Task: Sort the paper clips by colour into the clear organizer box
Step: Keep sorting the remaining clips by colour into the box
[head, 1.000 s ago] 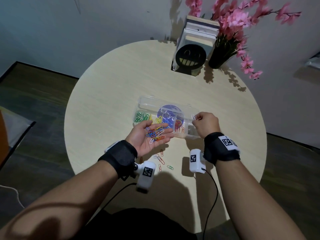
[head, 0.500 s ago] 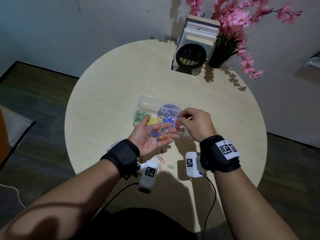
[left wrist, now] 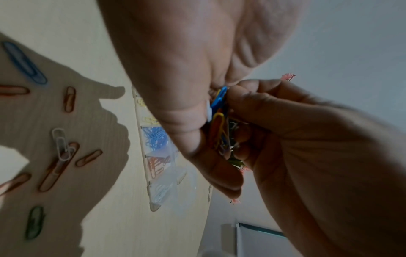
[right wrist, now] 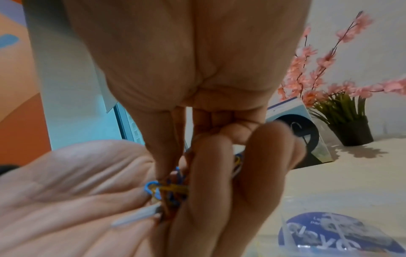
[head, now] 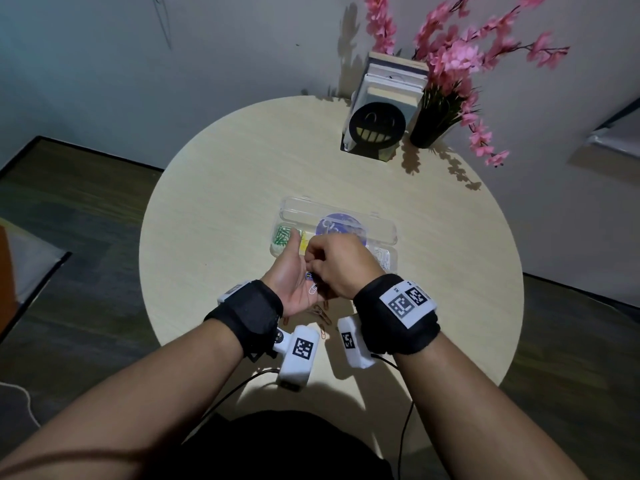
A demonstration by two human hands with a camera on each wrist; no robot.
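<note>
Grip, right: the right hand (head: 335, 263) reaches its curled fingers (right wrist: 211, 173) into the palm of the left, thumb and forefinger closing on the mixed bundle of coloured wire paper clips (left wrist: 219, 125); which single clip they have, the pictures do not show. Grip, left: the left hand (head: 294, 271) lies palm up, loosely cupped, fingers bent round the bundle it carries, just above the near edge of the box.

Item, sorted stock: clear plastic organizer box with hinged lid open (head: 389, 233), flat on the round pale wooden table (head: 214, 202). Its compartments, in a row, hold green clips (head: 283, 233), yellow clips (left wrist: 149, 119), blue clips (left wrist: 154, 137), orange-red clips (left wrist: 158, 162) and white clips (left wrist: 161, 189). Each compartment seen holds one colour only.

Item, unsorted stock, in hand: blue, yellow, orange and white clips show in the bundle; the count cannot be told.

Item, unsorted stock, on table: loose clips lying near the person, well short of the box, among them one blue clip (left wrist: 24, 62), one green clip (left wrist: 35, 221), one white clip (left wrist: 60, 143) and several orange ones (left wrist: 69, 99).

Judgement of progress: well under way, perhaps past half, with every colour already started. Left to do: empty the palm clip by clip, then gather the strays from the table.

Other: upright books behind a black smiling-face bookend (head: 376, 126) and a dark vase of pink blossom (head: 433, 123) stand at the far edge.
</note>
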